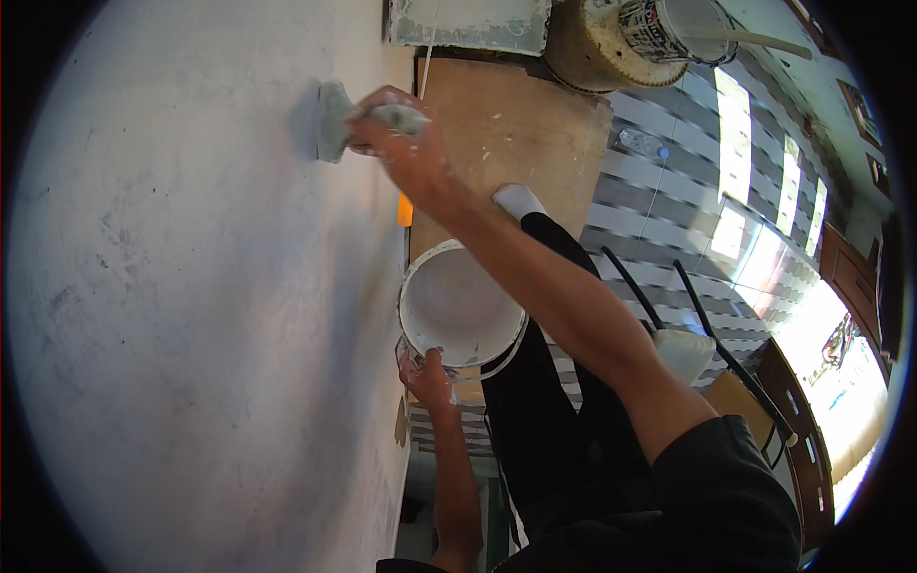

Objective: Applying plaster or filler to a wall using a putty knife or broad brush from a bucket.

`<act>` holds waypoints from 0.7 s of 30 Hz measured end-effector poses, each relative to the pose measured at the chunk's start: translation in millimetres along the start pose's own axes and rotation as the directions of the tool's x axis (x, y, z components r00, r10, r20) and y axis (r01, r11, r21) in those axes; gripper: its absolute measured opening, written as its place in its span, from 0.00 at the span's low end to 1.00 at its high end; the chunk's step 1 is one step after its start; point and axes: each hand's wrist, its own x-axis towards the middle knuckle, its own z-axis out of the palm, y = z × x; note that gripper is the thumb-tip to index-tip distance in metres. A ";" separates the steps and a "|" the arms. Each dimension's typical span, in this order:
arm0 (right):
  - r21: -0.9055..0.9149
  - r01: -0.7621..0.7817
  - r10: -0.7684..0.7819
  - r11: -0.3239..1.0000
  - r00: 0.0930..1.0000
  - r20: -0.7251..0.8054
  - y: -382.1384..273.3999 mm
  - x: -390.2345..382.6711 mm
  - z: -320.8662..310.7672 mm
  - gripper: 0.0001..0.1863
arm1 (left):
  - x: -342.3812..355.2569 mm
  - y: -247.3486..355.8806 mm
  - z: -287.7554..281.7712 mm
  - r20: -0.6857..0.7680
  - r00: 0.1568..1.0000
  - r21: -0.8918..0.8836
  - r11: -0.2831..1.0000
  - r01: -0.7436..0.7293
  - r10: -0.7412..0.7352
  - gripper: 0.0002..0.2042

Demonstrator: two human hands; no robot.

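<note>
My right hand (401, 143) grips a wide paintbrush (336, 119) by its paint-smeared handle, and the bristles press flat against the pale wall (191, 286) at upper centre. My left hand (428, 377) holds a white bucket (458, 306) of white paint by its rim, close to the wall and just above my black-trousered leg (544, 401). White paint specks cover both hands. The wall around the brush looks grey-white and patchy.
I stand on a brown wooden board (516, 124); my white-socked foot (521, 201) rests on it. A large paint-crusted bucket (602, 43) with a stick stands at the board's far end. Below lies a striped tiled floor (688, 191) with a plastic bottle (642, 143).
</note>
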 end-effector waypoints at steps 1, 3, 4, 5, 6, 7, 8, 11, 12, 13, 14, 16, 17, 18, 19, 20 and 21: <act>0.004 0.000 0.000 1.000 1.000 -0.002 -3.8 -2.4 10.0 0.01 | 1.6 -7.8 -3.5 -0.014 1.000 0.037 0.999 0.009 -0.008 0.18; -0.028 0.057 -0.058 0.998 0.998 -0.025 -29.8 -7.7 30.6 0.02 | 1.2 -12.6 -5.5 -0.021 1.000 0.075 0.997 0.018 -0.016 0.19; -0.027 0.058 -0.059 0.998 0.998 -0.032 -45.8 -12.2 38.9 0.02 | -1.0 -10.6 -6.1 -0.025 0.999 0.062 0.998 0.033 -0.031 0.19; 0.013 0.046 -0.046 0.999 0.999 0.001 -61.7 -18.0 47.6 0.01 | -2.7 -10.7 -7.7 -0.032 0.998 0.051 0.997 0.049 -0.048 0.19; 0.053 0.036 -0.038 0.998 0.999 0.034 -78.5 -20.8 54.3 0.01 | -2.6 -12.2 -9.0 -0.029 0.999 0.056 0.997 0.045 -0.043 0.19; 0.059 0.035 -0.037 0.998 0.999 0.027 -90.7 -21.7 58.8 0.01 | -0.2 -16.9 -12.3 -0.022 1.000 0.093 0.995 0.023 -0.021 0.19; 0.148 0.023 -0.034 0.989 0.997 0.072 -101.5 -22.6 59.9 0.01 | -0.1 -13.8 -10.6 -0.008 1.000 0.127 0.992 0.000 0.001 0.19; 0.289 -0.001 -0.041 0.957 0.989 0.140 -115.2 -19.8 41.7 0.01 | -5.6 -4.2 -1.2 0.015 0.999 0.103 0.994 0.044 -0.046 0.19; 0.352 -0.024 -0.042 0.936 0.983 0.179 -115.6 -16.9 33.9 0.00 | -4.0 -4.8 -5.9 0.003 0.999 0.112 0.993 0.039 -0.040 0.19; 0.308 -0.069 0.025 0.949 0.990 0.142 -111.8 -15.5 23.2 0.02 | -1.8 -6.7 -12.0 0.013 1.000 0.098 0.995 -0.016 0.015 0.20; 0.285 -0.051 0.027 0.957 0.996 0.089 -102.6 -10.2 10.4 0.03 | -0.9 -8.1 -10.7 0.039 0.997 0.072 0.995 -0.071 0.069 0.20; 0.243 -0.036 0.039 0.969 0.999 -0.007 -66.0 2.0 -12.9 0.03 | -0.2 -9.1 -9.8 0.041 0.997 0.062 0.995 -0.075 0.072 0.21; 0.220 -0.040 0.053 0.975 0.997 -0.051 -42.9 4.9 -22.8 0.03 | -1.4 -11.6 -11.0 0.042 0.997 0.054 0.996 -0.071 0.069 0.22; 0.224 -0.041 0.053 0.974 0.997 -0.049 -18.8 6.6 -29.2 0.03 | -1.2 -13.2 -12.5 0.038 0.997 0.055 0.996 -0.073 0.071 0.22; 0.053 -0.010 0.011 0.999 1.000 -0.022 2.1 9.1 -37.5 0.02 | -1.8 -15.7 -8.8 0.070 0.994 0.053 0.995 -0.082 0.079 0.22; -0.110 0.021 -0.020 0.994 1.000 0.012 15.6 10.7 -35.3 0.01 | -1.8 -17.3 -8.6 0.093 0.992 0.056 0.994 -0.092 0.087 0.22; -0.181 0.128 -0.135 0.975 0.991 -0.022 20.4 9.0 -16.0 0.01 | -3.6 -14.2 -5.7 0.092 0.992 0.057 0.994 -0.093 0.087 0.22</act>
